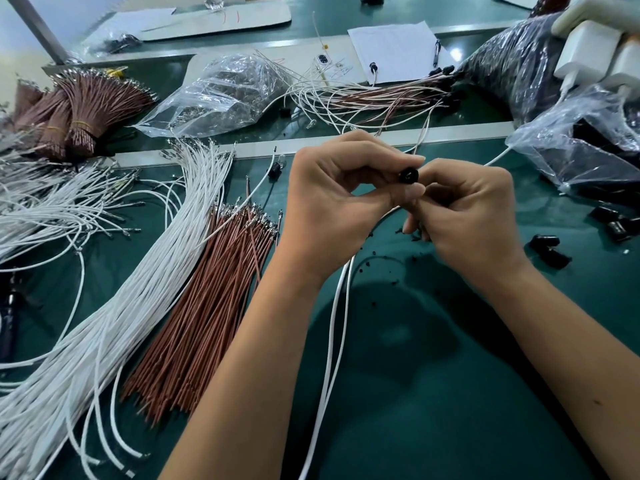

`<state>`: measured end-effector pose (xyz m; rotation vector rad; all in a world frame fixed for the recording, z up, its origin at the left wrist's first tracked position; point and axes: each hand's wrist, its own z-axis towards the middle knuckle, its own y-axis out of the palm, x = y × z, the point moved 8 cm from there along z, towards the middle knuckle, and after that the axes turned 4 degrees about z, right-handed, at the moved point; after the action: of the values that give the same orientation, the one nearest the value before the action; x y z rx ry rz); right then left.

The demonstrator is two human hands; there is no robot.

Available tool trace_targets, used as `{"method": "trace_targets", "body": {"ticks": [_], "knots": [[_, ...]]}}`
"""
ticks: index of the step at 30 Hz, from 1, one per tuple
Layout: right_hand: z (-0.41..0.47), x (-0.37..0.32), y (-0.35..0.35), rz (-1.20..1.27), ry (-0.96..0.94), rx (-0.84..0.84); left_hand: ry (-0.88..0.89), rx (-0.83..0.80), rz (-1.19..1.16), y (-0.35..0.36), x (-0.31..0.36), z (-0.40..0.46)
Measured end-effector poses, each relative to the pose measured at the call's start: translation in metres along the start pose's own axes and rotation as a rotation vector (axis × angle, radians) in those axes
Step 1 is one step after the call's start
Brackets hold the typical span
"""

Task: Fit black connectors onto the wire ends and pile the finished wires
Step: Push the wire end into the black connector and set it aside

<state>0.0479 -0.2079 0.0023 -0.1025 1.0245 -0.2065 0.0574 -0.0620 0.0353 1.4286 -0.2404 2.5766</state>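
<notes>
Both hands, left (332, 206) and right (464, 216), pinch one black connector (408, 175) above the tabletop (433, 358); fingers hide the white wire (341, 292) end. Finished wires (374, 95) lie at one o'clock.

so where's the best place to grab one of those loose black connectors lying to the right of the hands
Judging by its pose, pinch the loose black connector across its short barrel, coming from above. It lies on its side on the green mat, apart from its neighbours, so both flanks look free for a grip.

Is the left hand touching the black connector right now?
Touching. The head view shows the left hand pinching the black connector at its fingertips, with no gap.
</notes>
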Motion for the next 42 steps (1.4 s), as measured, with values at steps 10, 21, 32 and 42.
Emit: {"method": "trace_targets", "body": {"ticks": [10, 21, 32, 42], "knots": [[0.001, -0.001, 0.000, -0.033, -0.011, 0.021, -0.011, 0.005, 0.021, 0.000, 0.002, 0.000], [0.001, -0.025, -0.006, -0.267, -0.259, -0.013, -0.024, -0.039, -0.010, -0.005, 0.003, 0.000], [-0.002, -0.024, 0.004, -0.297, -0.261, -0.008, -0.021, 0.006, -0.090, -0.009, -0.003, -0.002], [0.016, 0.004, -0.041, -0.505, -0.016, 0.032, -0.335, 0.247, -0.149, -0.041, -0.049, -0.008]]}}
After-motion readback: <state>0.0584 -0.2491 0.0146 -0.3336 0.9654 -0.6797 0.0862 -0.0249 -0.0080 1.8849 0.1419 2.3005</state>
